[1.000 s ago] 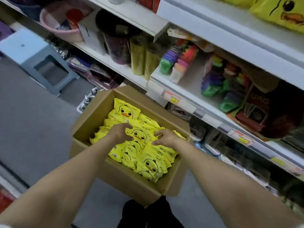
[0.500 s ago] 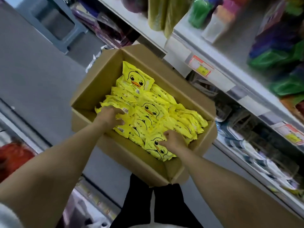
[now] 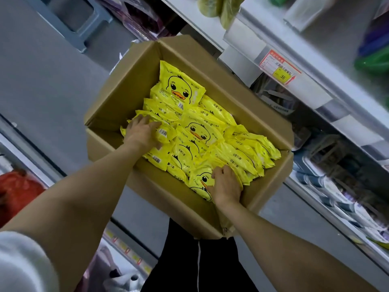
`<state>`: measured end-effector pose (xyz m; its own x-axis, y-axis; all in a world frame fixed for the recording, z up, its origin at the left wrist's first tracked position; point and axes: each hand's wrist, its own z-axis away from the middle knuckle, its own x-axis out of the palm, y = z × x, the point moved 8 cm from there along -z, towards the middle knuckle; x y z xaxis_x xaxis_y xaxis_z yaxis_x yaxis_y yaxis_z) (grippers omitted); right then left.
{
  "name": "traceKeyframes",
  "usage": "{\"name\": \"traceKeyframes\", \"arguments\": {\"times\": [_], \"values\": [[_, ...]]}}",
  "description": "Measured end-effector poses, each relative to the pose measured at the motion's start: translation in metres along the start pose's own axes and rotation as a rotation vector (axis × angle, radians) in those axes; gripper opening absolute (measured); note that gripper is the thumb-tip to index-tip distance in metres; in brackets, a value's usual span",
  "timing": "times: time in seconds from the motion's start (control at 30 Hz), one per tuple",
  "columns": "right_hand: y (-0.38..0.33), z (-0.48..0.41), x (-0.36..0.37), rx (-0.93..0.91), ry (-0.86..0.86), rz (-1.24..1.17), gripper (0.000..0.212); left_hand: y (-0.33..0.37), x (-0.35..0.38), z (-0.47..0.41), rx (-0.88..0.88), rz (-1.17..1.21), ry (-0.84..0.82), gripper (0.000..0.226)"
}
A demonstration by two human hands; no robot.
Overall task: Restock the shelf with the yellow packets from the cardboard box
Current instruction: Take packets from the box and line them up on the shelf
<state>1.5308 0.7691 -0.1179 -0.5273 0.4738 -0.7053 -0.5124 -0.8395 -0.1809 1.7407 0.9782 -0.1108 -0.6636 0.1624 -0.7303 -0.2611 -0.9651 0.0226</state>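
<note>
Bottom left corner: a white fabric sleeve [image 3: 19,262] on the left arm, and above it a blurred red bag [image 3: 19,194] at the picture's edge. Top left: a grey plastic step stool [image 3: 69,17] on the grey floor [image 3: 42,85], well apart from the box. Centre: an open brown cardboard box [image 3: 126,89], flaps folded outward, nearly full of yellow plastic packets [image 3: 181,89] printed with a cartoon duck face, lying in overlapping rows, all inside the box. Left hand [image 3: 143,133] at the box's left side, palm down, fingers spread almost straight and pressing on the top packets, clasping nothing. Right hand [image 3: 226,184] at the near right corner, fingers curled down into the stack and thumb laid on a duck-faced packet, pinching some packets between them; how many, impossible to tell. Below the box: legs in black trousers [image 3: 185,260]. Right of the box, just beside its far corner: white shelving [image 3: 242,39], with a red and yellow price tag [image 3: 280,67] on the front rail. On that shelf: yellow-green rolls [image 3: 210,6] and a green plastic container [image 3: 372,62], both blurred. On the lower shelf, close to the box's right side: clear-wrapped goods [image 3: 328,186], too blurred to name.
</note>
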Motion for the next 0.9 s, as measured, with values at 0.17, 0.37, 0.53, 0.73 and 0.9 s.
{"name": "traceKeyframes", "arguments": {"times": [0.17,0.37,0.53,0.73,0.9], "values": [[0.012,-0.012,-0.001,0.081,-0.017,-0.192,0.056,-0.002,0.008,-0.008,0.020,-0.054,-0.014,0.091],[0.018,-0.023,0.003,0.116,-0.076,-0.395,0.024,-0.002,0.002,-0.021,0.051,-0.032,0.050,0.059],[0.010,-0.010,0.024,0.077,-0.127,-0.583,0.023,0.010,-0.018,-0.016,0.184,0.029,0.114,0.042],[0.013,0.004,-0.008,0.091,-0.091,-0.882,0.019,0.038,-0.053,0.019,0.230,0.567,0.129,0.054],[0.016,0.028,-0.051,0.177,-0.029,-1.047,0.019,0.058,-0.065,0.050,0.183,0.843,-0.021,0.040]]}}
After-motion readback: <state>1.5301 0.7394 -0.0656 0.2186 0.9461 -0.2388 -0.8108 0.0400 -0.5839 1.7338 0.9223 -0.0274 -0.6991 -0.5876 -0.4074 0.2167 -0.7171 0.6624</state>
